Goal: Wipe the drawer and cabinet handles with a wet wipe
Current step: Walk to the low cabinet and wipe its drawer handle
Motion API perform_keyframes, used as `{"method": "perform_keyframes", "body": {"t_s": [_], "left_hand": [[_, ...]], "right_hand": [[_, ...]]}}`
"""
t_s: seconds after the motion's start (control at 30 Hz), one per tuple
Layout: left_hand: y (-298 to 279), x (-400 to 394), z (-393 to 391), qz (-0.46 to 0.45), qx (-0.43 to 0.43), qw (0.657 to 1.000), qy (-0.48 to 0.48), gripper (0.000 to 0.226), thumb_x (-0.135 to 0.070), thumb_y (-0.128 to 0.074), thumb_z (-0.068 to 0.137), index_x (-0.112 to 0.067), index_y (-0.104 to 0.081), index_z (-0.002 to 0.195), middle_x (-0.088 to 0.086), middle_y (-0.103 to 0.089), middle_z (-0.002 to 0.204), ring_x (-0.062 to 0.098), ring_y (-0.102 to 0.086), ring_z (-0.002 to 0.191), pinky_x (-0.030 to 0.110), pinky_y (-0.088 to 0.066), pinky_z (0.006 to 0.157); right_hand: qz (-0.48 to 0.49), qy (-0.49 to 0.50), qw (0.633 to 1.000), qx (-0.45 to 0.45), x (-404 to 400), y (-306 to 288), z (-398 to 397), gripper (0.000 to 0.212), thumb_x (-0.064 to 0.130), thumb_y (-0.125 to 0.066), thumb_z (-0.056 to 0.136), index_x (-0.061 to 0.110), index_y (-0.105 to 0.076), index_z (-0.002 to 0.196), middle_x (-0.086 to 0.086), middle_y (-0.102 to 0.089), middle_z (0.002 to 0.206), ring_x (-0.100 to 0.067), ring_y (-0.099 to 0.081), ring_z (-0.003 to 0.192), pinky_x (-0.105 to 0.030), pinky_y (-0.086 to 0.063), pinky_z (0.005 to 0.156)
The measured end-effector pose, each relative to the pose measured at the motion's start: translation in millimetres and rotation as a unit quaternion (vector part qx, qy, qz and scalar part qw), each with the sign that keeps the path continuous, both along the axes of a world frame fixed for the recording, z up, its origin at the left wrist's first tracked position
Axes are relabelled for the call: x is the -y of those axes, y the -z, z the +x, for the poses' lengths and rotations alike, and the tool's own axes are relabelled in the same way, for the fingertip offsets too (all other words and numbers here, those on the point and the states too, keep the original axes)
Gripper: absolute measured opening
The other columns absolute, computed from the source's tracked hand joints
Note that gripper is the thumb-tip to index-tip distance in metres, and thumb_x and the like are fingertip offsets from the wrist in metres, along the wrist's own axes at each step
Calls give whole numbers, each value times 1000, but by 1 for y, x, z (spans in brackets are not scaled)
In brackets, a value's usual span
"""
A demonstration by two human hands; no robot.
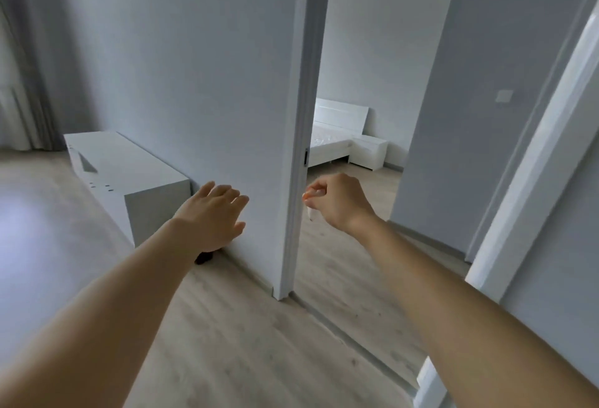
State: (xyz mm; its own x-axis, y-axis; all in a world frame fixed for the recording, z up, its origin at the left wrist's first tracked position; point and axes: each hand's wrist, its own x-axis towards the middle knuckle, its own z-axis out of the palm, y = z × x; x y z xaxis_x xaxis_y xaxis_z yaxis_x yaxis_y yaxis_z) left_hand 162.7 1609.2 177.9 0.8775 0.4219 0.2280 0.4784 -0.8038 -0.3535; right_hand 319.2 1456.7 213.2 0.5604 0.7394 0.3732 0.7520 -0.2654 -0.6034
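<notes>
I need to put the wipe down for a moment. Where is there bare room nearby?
The flat top of the low white cabinet along the wall is bare. The wooden floor before the doorway is open too. Tighter is the corner below the left hand, where a small dark object lies.
</notes>
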Motion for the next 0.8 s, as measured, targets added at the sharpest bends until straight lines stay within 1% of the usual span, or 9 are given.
{"method": "perform_keyframes", "body": {"t_s": [0.07,0.13,0.2,0.27,0.33,0.4,0.57,0.67,0.8], "left_hand": [[4,-45,-18,-13,0,1000,-28,51,-46,-35,99,-20,-29,142,-2,-35,146,16,-24,138,32,-13,115],[7,-86,-28,-14,-2,999,-40,49,-46,-36,99,-20,-32,140,-2,-37,145,16,-28,136,30,-15,114],[8,-125,-32,-11,-9,999,-43,48,-45,-37,99,-20,-32,140,-2,-37,145,17,-29,135,30,-16,113],[8,-167,-31,-8,-10,999,-44,49,-43,-37,99,-20,-31,141,-2,-35,146,16,-26,137,30,-14,114],[8,-213,-27,5,-6,999,-48,50,-43,-37,99,-20,-29,143,-2,-34,146,16,-24,138,30,-12,115],[10,-262,-21,17,-1,998,-62,52,-43,-37,99,-19,-28,144,-1,-32,148,16,-22,140,30,-9,115],[7,-385,-3,9,-20,993,-114,56,-44,-35,100,-18,-22,148,1,-27,153,16,-17,143,32,-7,116],[8,-456,-4,3,-6,992,-128,55,-45,-33,100,-18,-23,147,-1,-29,151,16,-18,142,33,-8,116],[20,-545,-25,-21,-4,990,-140,53,-44,-34,100,-19,-26,146,-2,-35,148,16,-24,140,32,-11,116]], "right_hand": [[-9,-16,1000,5,-46,3,-9,11,7,-61,84,1,-69,88,-5,-72,88,-15,-67,78,-16,-49,66],[-26,-29,999,15,-92,6,-13,11,8,-60,84,2,-69,87,-8,-72,87,-20,-69,79,-27,-54,75],[-31,-39,999,21,-139,9,-12,11,8,-60,83,3,-70,85,-8,-72,85,-21,-69,79,-31,-55,76],[-32,-48,998,20,-189,12,-8,11,10,-60,84,5,-70,85,-5,-72,83,-19,-69,76,-24,-53,70],[-29,-64,997,17,-242,16,-2,9,11,-61,85,6,-69,86,1,-67,79,-17,-67,71,-14,-46,58],[-23,-85,996,19,-296,20,5,8,11,-61,86,7,-68,87,6,-62,72,-15,-63,68,-8,-41,53],[-33,-124,991,28,-430,14,30,12,9,-58,86,4,-68,91,1,-64,79,-20,-67,76,-11,-42,55],[-36,-134,990,28,-515,4,41,13,9,-58,86,3,-68,89,0,-64,78,-16,-63,71,-12,-42,53],[-64,-164,984,17,-624,11,27,12,10,-59,85,3,-69,90,-5,-67,86,-16,-61,80,-21,-45,67]]}}
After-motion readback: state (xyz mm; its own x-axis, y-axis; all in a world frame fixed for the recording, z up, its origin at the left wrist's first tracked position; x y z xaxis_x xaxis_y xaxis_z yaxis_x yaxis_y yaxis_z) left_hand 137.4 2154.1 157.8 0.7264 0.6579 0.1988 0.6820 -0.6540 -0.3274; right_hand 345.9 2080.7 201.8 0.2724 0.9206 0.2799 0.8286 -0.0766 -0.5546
